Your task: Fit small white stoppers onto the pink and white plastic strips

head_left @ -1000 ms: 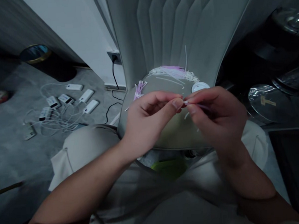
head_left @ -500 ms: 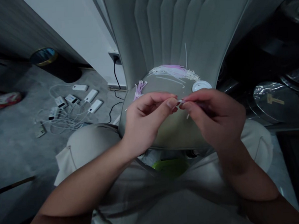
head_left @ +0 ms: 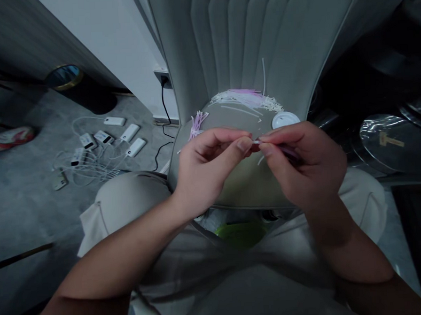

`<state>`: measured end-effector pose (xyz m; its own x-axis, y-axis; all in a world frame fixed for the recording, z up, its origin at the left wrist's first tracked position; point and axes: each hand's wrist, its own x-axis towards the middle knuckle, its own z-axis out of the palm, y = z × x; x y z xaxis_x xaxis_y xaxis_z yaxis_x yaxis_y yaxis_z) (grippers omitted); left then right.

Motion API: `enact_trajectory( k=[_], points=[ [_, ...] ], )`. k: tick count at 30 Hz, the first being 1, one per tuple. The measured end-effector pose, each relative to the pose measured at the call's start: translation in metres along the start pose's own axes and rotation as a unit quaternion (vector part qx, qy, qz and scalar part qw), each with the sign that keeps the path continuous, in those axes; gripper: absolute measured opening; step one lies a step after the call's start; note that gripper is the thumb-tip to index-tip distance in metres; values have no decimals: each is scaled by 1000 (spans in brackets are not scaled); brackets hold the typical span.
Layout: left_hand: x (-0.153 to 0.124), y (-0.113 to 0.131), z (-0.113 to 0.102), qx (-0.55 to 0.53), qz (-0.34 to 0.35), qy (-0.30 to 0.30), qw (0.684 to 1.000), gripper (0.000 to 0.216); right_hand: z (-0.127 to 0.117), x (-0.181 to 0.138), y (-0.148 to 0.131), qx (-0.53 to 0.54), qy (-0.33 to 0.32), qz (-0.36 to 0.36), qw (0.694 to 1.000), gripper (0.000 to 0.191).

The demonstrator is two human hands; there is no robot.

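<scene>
Between the pinched fingertips of my left hand (head_left: 214,162) and my right hand (head_left: 298,162) is a thin white strip (head_left: 256,142), held over the chair seat. Both hands are closed on it, nearly touching each other. Most of the strip is hidden by fingers. Beyond my hands, a pile of white and purple thin sticks (head_left: 244,98) lies at the back of the seat. A small bundle of purple sticks (head_left: 196,125) rests just past my left hand. Behind my right hand sits a round white lid (head_left: 285,119), partly covered.
The grey chair (head_left: 240,193) stands between my knees. On the floor at left are several white power banks (head_left: 129,132) with tangled cables (head_left: 94,168) and a dark bin (head_left: 83,91). A wall socket (head_left: 163,79) holds a black plug. Shiny metal pots (head_left: 389,138) stand at right.
The hands stay pinched in nearly the same place, with the strip now straighter between them. The loose white end below the right fingers has shifted slightly left. The view has tilted a little.
</scene>
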<state>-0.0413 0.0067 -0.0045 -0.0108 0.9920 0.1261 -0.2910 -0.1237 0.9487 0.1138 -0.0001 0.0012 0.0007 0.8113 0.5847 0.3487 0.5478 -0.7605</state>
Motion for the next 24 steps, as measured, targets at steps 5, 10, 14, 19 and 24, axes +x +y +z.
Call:
enact_trajectory(
  k=[5, 10, 14, 19, 24],
  points=[
    [1, 0, 0, 10, 7, 3, 1000, 16, 1, 0, 0, -10, -3, -8, 1000, 11],
    [1, -1, -1, -5, 23, -18, 1000, 5, 1, -2, 1, -22, 1, -14, 1000, 14],
    [1, -2, 0, 7, 22, -8, 1000, 9, 1, -3, 1, -22, -2, -16, 1000, 16],
    [2, -3, 0, 11, 9, -3, 1000, 15, 0, -3, 2, -40, -4, -45, 998, 15],
    [2, -4, 0, 13, 6, 3, 1000, 17, -2, -1, 4, -43, -17, -31, 998, 16]
  ],
)
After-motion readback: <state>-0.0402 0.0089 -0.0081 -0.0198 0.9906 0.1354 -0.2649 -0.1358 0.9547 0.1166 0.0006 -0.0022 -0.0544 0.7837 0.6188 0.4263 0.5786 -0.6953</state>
